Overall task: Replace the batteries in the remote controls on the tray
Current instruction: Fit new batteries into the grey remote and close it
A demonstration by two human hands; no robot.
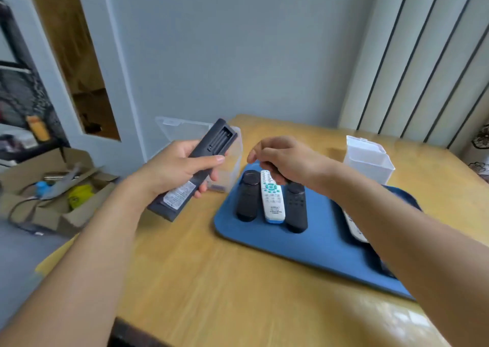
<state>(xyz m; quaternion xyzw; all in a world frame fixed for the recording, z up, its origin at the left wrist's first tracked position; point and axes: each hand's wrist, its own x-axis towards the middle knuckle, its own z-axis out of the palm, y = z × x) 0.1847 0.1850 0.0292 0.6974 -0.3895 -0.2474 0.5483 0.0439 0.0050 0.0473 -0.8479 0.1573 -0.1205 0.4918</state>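
Note:
My left hand (174, 166) grips a black remote (219, 140) above the table's left edge. Its back faces up and the battery compartment lies open, with no batteries visible inside. My right hand (285, 156) hovers over the far end of the blue tray (304, 248), fingers curled round a small dark piece (277, 175) that looks like the battery cover. On the tray lie a black remote (248, 196), a white remote with teal buttons (272, 198) and another black remote (295, 206). A further white remote (353, 226) is mostly hidden under my right forearm.
A clear plastic box (232, 166) with its lid raised stands behind the held remote. A second clear lidded box (367, 161) stands at the back right of the wooden table (211, 280). Below the table's left side sits a cardboard box of clutter (53, 201).

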